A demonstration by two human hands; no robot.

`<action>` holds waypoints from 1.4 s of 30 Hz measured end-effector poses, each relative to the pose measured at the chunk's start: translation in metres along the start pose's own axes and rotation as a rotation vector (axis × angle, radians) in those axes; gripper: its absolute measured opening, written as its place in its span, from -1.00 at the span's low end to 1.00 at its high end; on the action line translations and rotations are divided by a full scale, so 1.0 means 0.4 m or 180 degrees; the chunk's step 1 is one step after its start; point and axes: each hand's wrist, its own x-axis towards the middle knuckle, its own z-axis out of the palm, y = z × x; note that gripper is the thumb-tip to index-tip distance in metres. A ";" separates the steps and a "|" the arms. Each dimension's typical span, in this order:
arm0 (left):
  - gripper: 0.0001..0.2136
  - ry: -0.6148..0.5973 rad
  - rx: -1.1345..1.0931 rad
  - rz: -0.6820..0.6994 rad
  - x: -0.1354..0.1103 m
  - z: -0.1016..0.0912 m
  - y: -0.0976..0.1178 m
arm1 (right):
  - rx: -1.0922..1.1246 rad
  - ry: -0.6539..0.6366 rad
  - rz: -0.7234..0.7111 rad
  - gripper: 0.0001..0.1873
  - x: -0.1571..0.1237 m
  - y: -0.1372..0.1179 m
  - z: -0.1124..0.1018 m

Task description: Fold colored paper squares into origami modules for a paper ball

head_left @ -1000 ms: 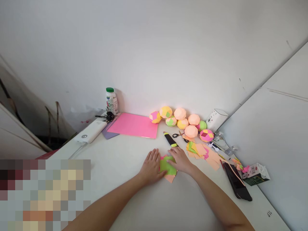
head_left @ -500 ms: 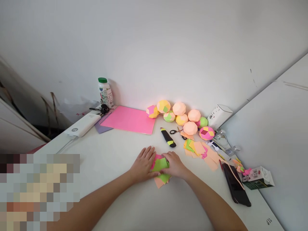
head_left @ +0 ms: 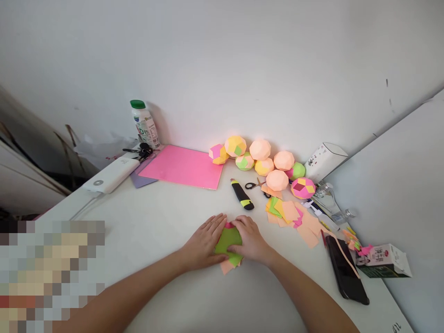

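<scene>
A small pile of coloured paper squares (head_left: 228, 242), green on top with pink and peach beneath, lies on the white table (head_left: 163, 217). My left hand (head_left: 203, 243) lies flat on the pile's left side with its fingers stretched out. My right hand (head_left: 250, 240) rests on the right side, fingers curved down onto the green sheet and pressing it. Both forearms reach in from the bottom edge.
A black and yellow utility knife (head_left: 242, 200) and scissors (head_left: 255, 186) lie behind the hands. Several folded paper balls (head_left: 265, 162) line the wall. Loose paper squares (head_left: 291, 215), a phone (head_left: 346, 269), a carton (head_left: 383, 261), a pink sheet (head_left: 182, 166), a power bank (head_left: 110, 175) and a bottle (head_left: 144, 124) surround them.
Both hands have closed in over the paper pile, covering more of the green sheet. The view has shifted a little to the right and down.
</scene>
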 end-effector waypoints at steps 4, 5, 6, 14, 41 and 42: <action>-0.13 -0.0028 -0.0367 0.0057 0.003 -0.008 0.006 | -0.0094 -0.0164 0.0056 -0.46 0.001 -0.009 -0.011; -0.14 -0.0045 -0.0445 0.0045 0.003 -0.010 0.007 | -0.0095 -0.0192 0.0080 -0.48 0.001 -0.012 -0.014; -0.14 -0.0059 -0.0519 0.0040 0.003 -0.011 0.009 | -0.0086 -0.0201 0.0103 -0.49 0.001 -0.014 -0.016; -0.17 0.0105 -0.0913 0.0197 0.004 -0.024 0.023 | 0.0114 -0.0176 0.0214 -0.53 -0.002 -0.023 -0.021; -0.83 0.0544 -0.1062 -0.0073 0.028 -0.034 0.033 | 0.1365 0.0902 -0.0393 -0.85 -0.016 0.032 0.044; -0.84 0.0498 -0.1189 -0.0189 0.028 -0.038 0.034 | 0.1559 0.0909 -0.0268 -0.84 -0.017 0.031 0.045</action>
